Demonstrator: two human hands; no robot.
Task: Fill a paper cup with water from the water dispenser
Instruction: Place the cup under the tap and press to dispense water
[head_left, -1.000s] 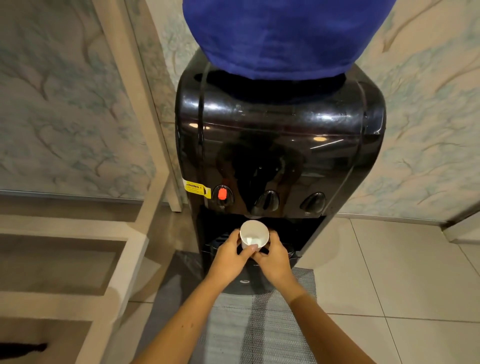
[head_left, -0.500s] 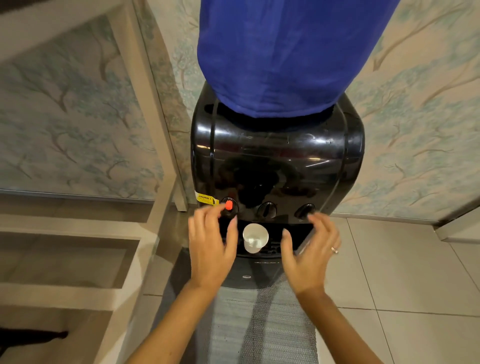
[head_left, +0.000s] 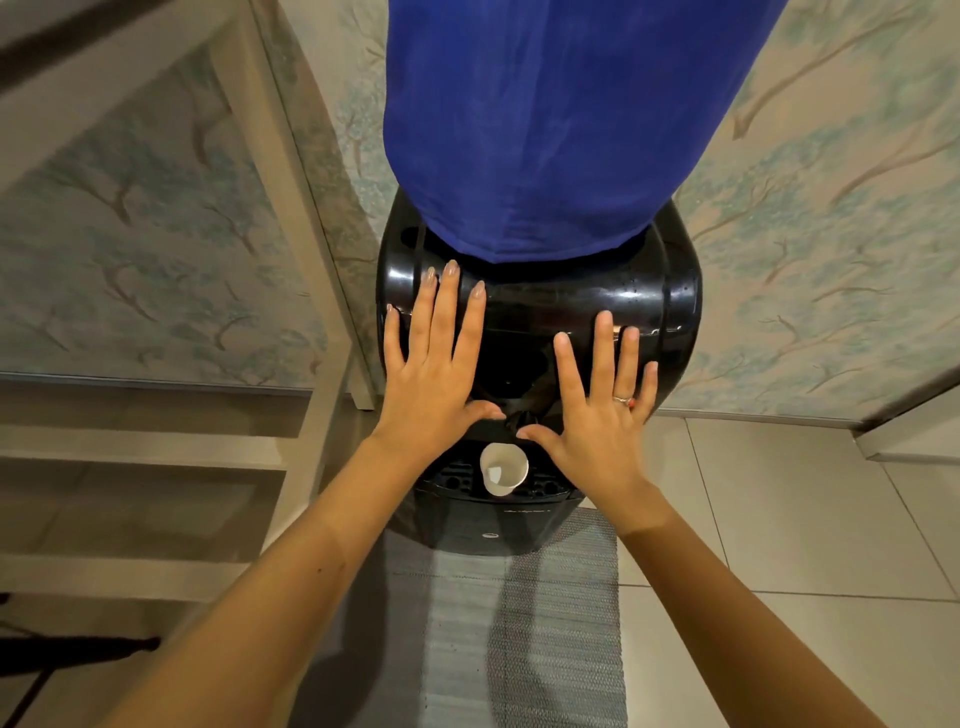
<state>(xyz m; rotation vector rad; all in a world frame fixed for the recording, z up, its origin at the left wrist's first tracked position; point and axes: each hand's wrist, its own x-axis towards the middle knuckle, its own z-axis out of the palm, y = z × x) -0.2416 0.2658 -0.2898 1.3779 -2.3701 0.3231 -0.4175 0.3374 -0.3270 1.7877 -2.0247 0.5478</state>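
A white paper cup (head_left: 503, 470) stands upright on the drip tray (head_left: 545, 486) of the black water dispenser (head_left: 660, 296), below the middle tap (head_left: 523, 418). A blue cloth-covered bottle (head_left: 545, 119) sits on top. My left hand (head_left: 434, 374) is spread flat in front of the dispenser's left side, fingers apart, holding nothing. Flat and empty too, my right hand (head_left: 602, 410) wears a ring and lies over the right side. Both thumbs point toward the middle tap. The left and right taps are hidden behind my hands.
A grey woven mat (head_left: 519, 623) lies on the tiled floor (head_left: 779, 519) before the dispenser. A pale wooden shelf frame (head_left: 291, 171) stands close on the left. Patterned wallpaper (head_left: 831, 234) covers the wall behind.
Both hands let go of the cup, which stays on the drip tray, and rose with fingers spread to the dispenser's front. My view has moved higher, looking more steeply down.
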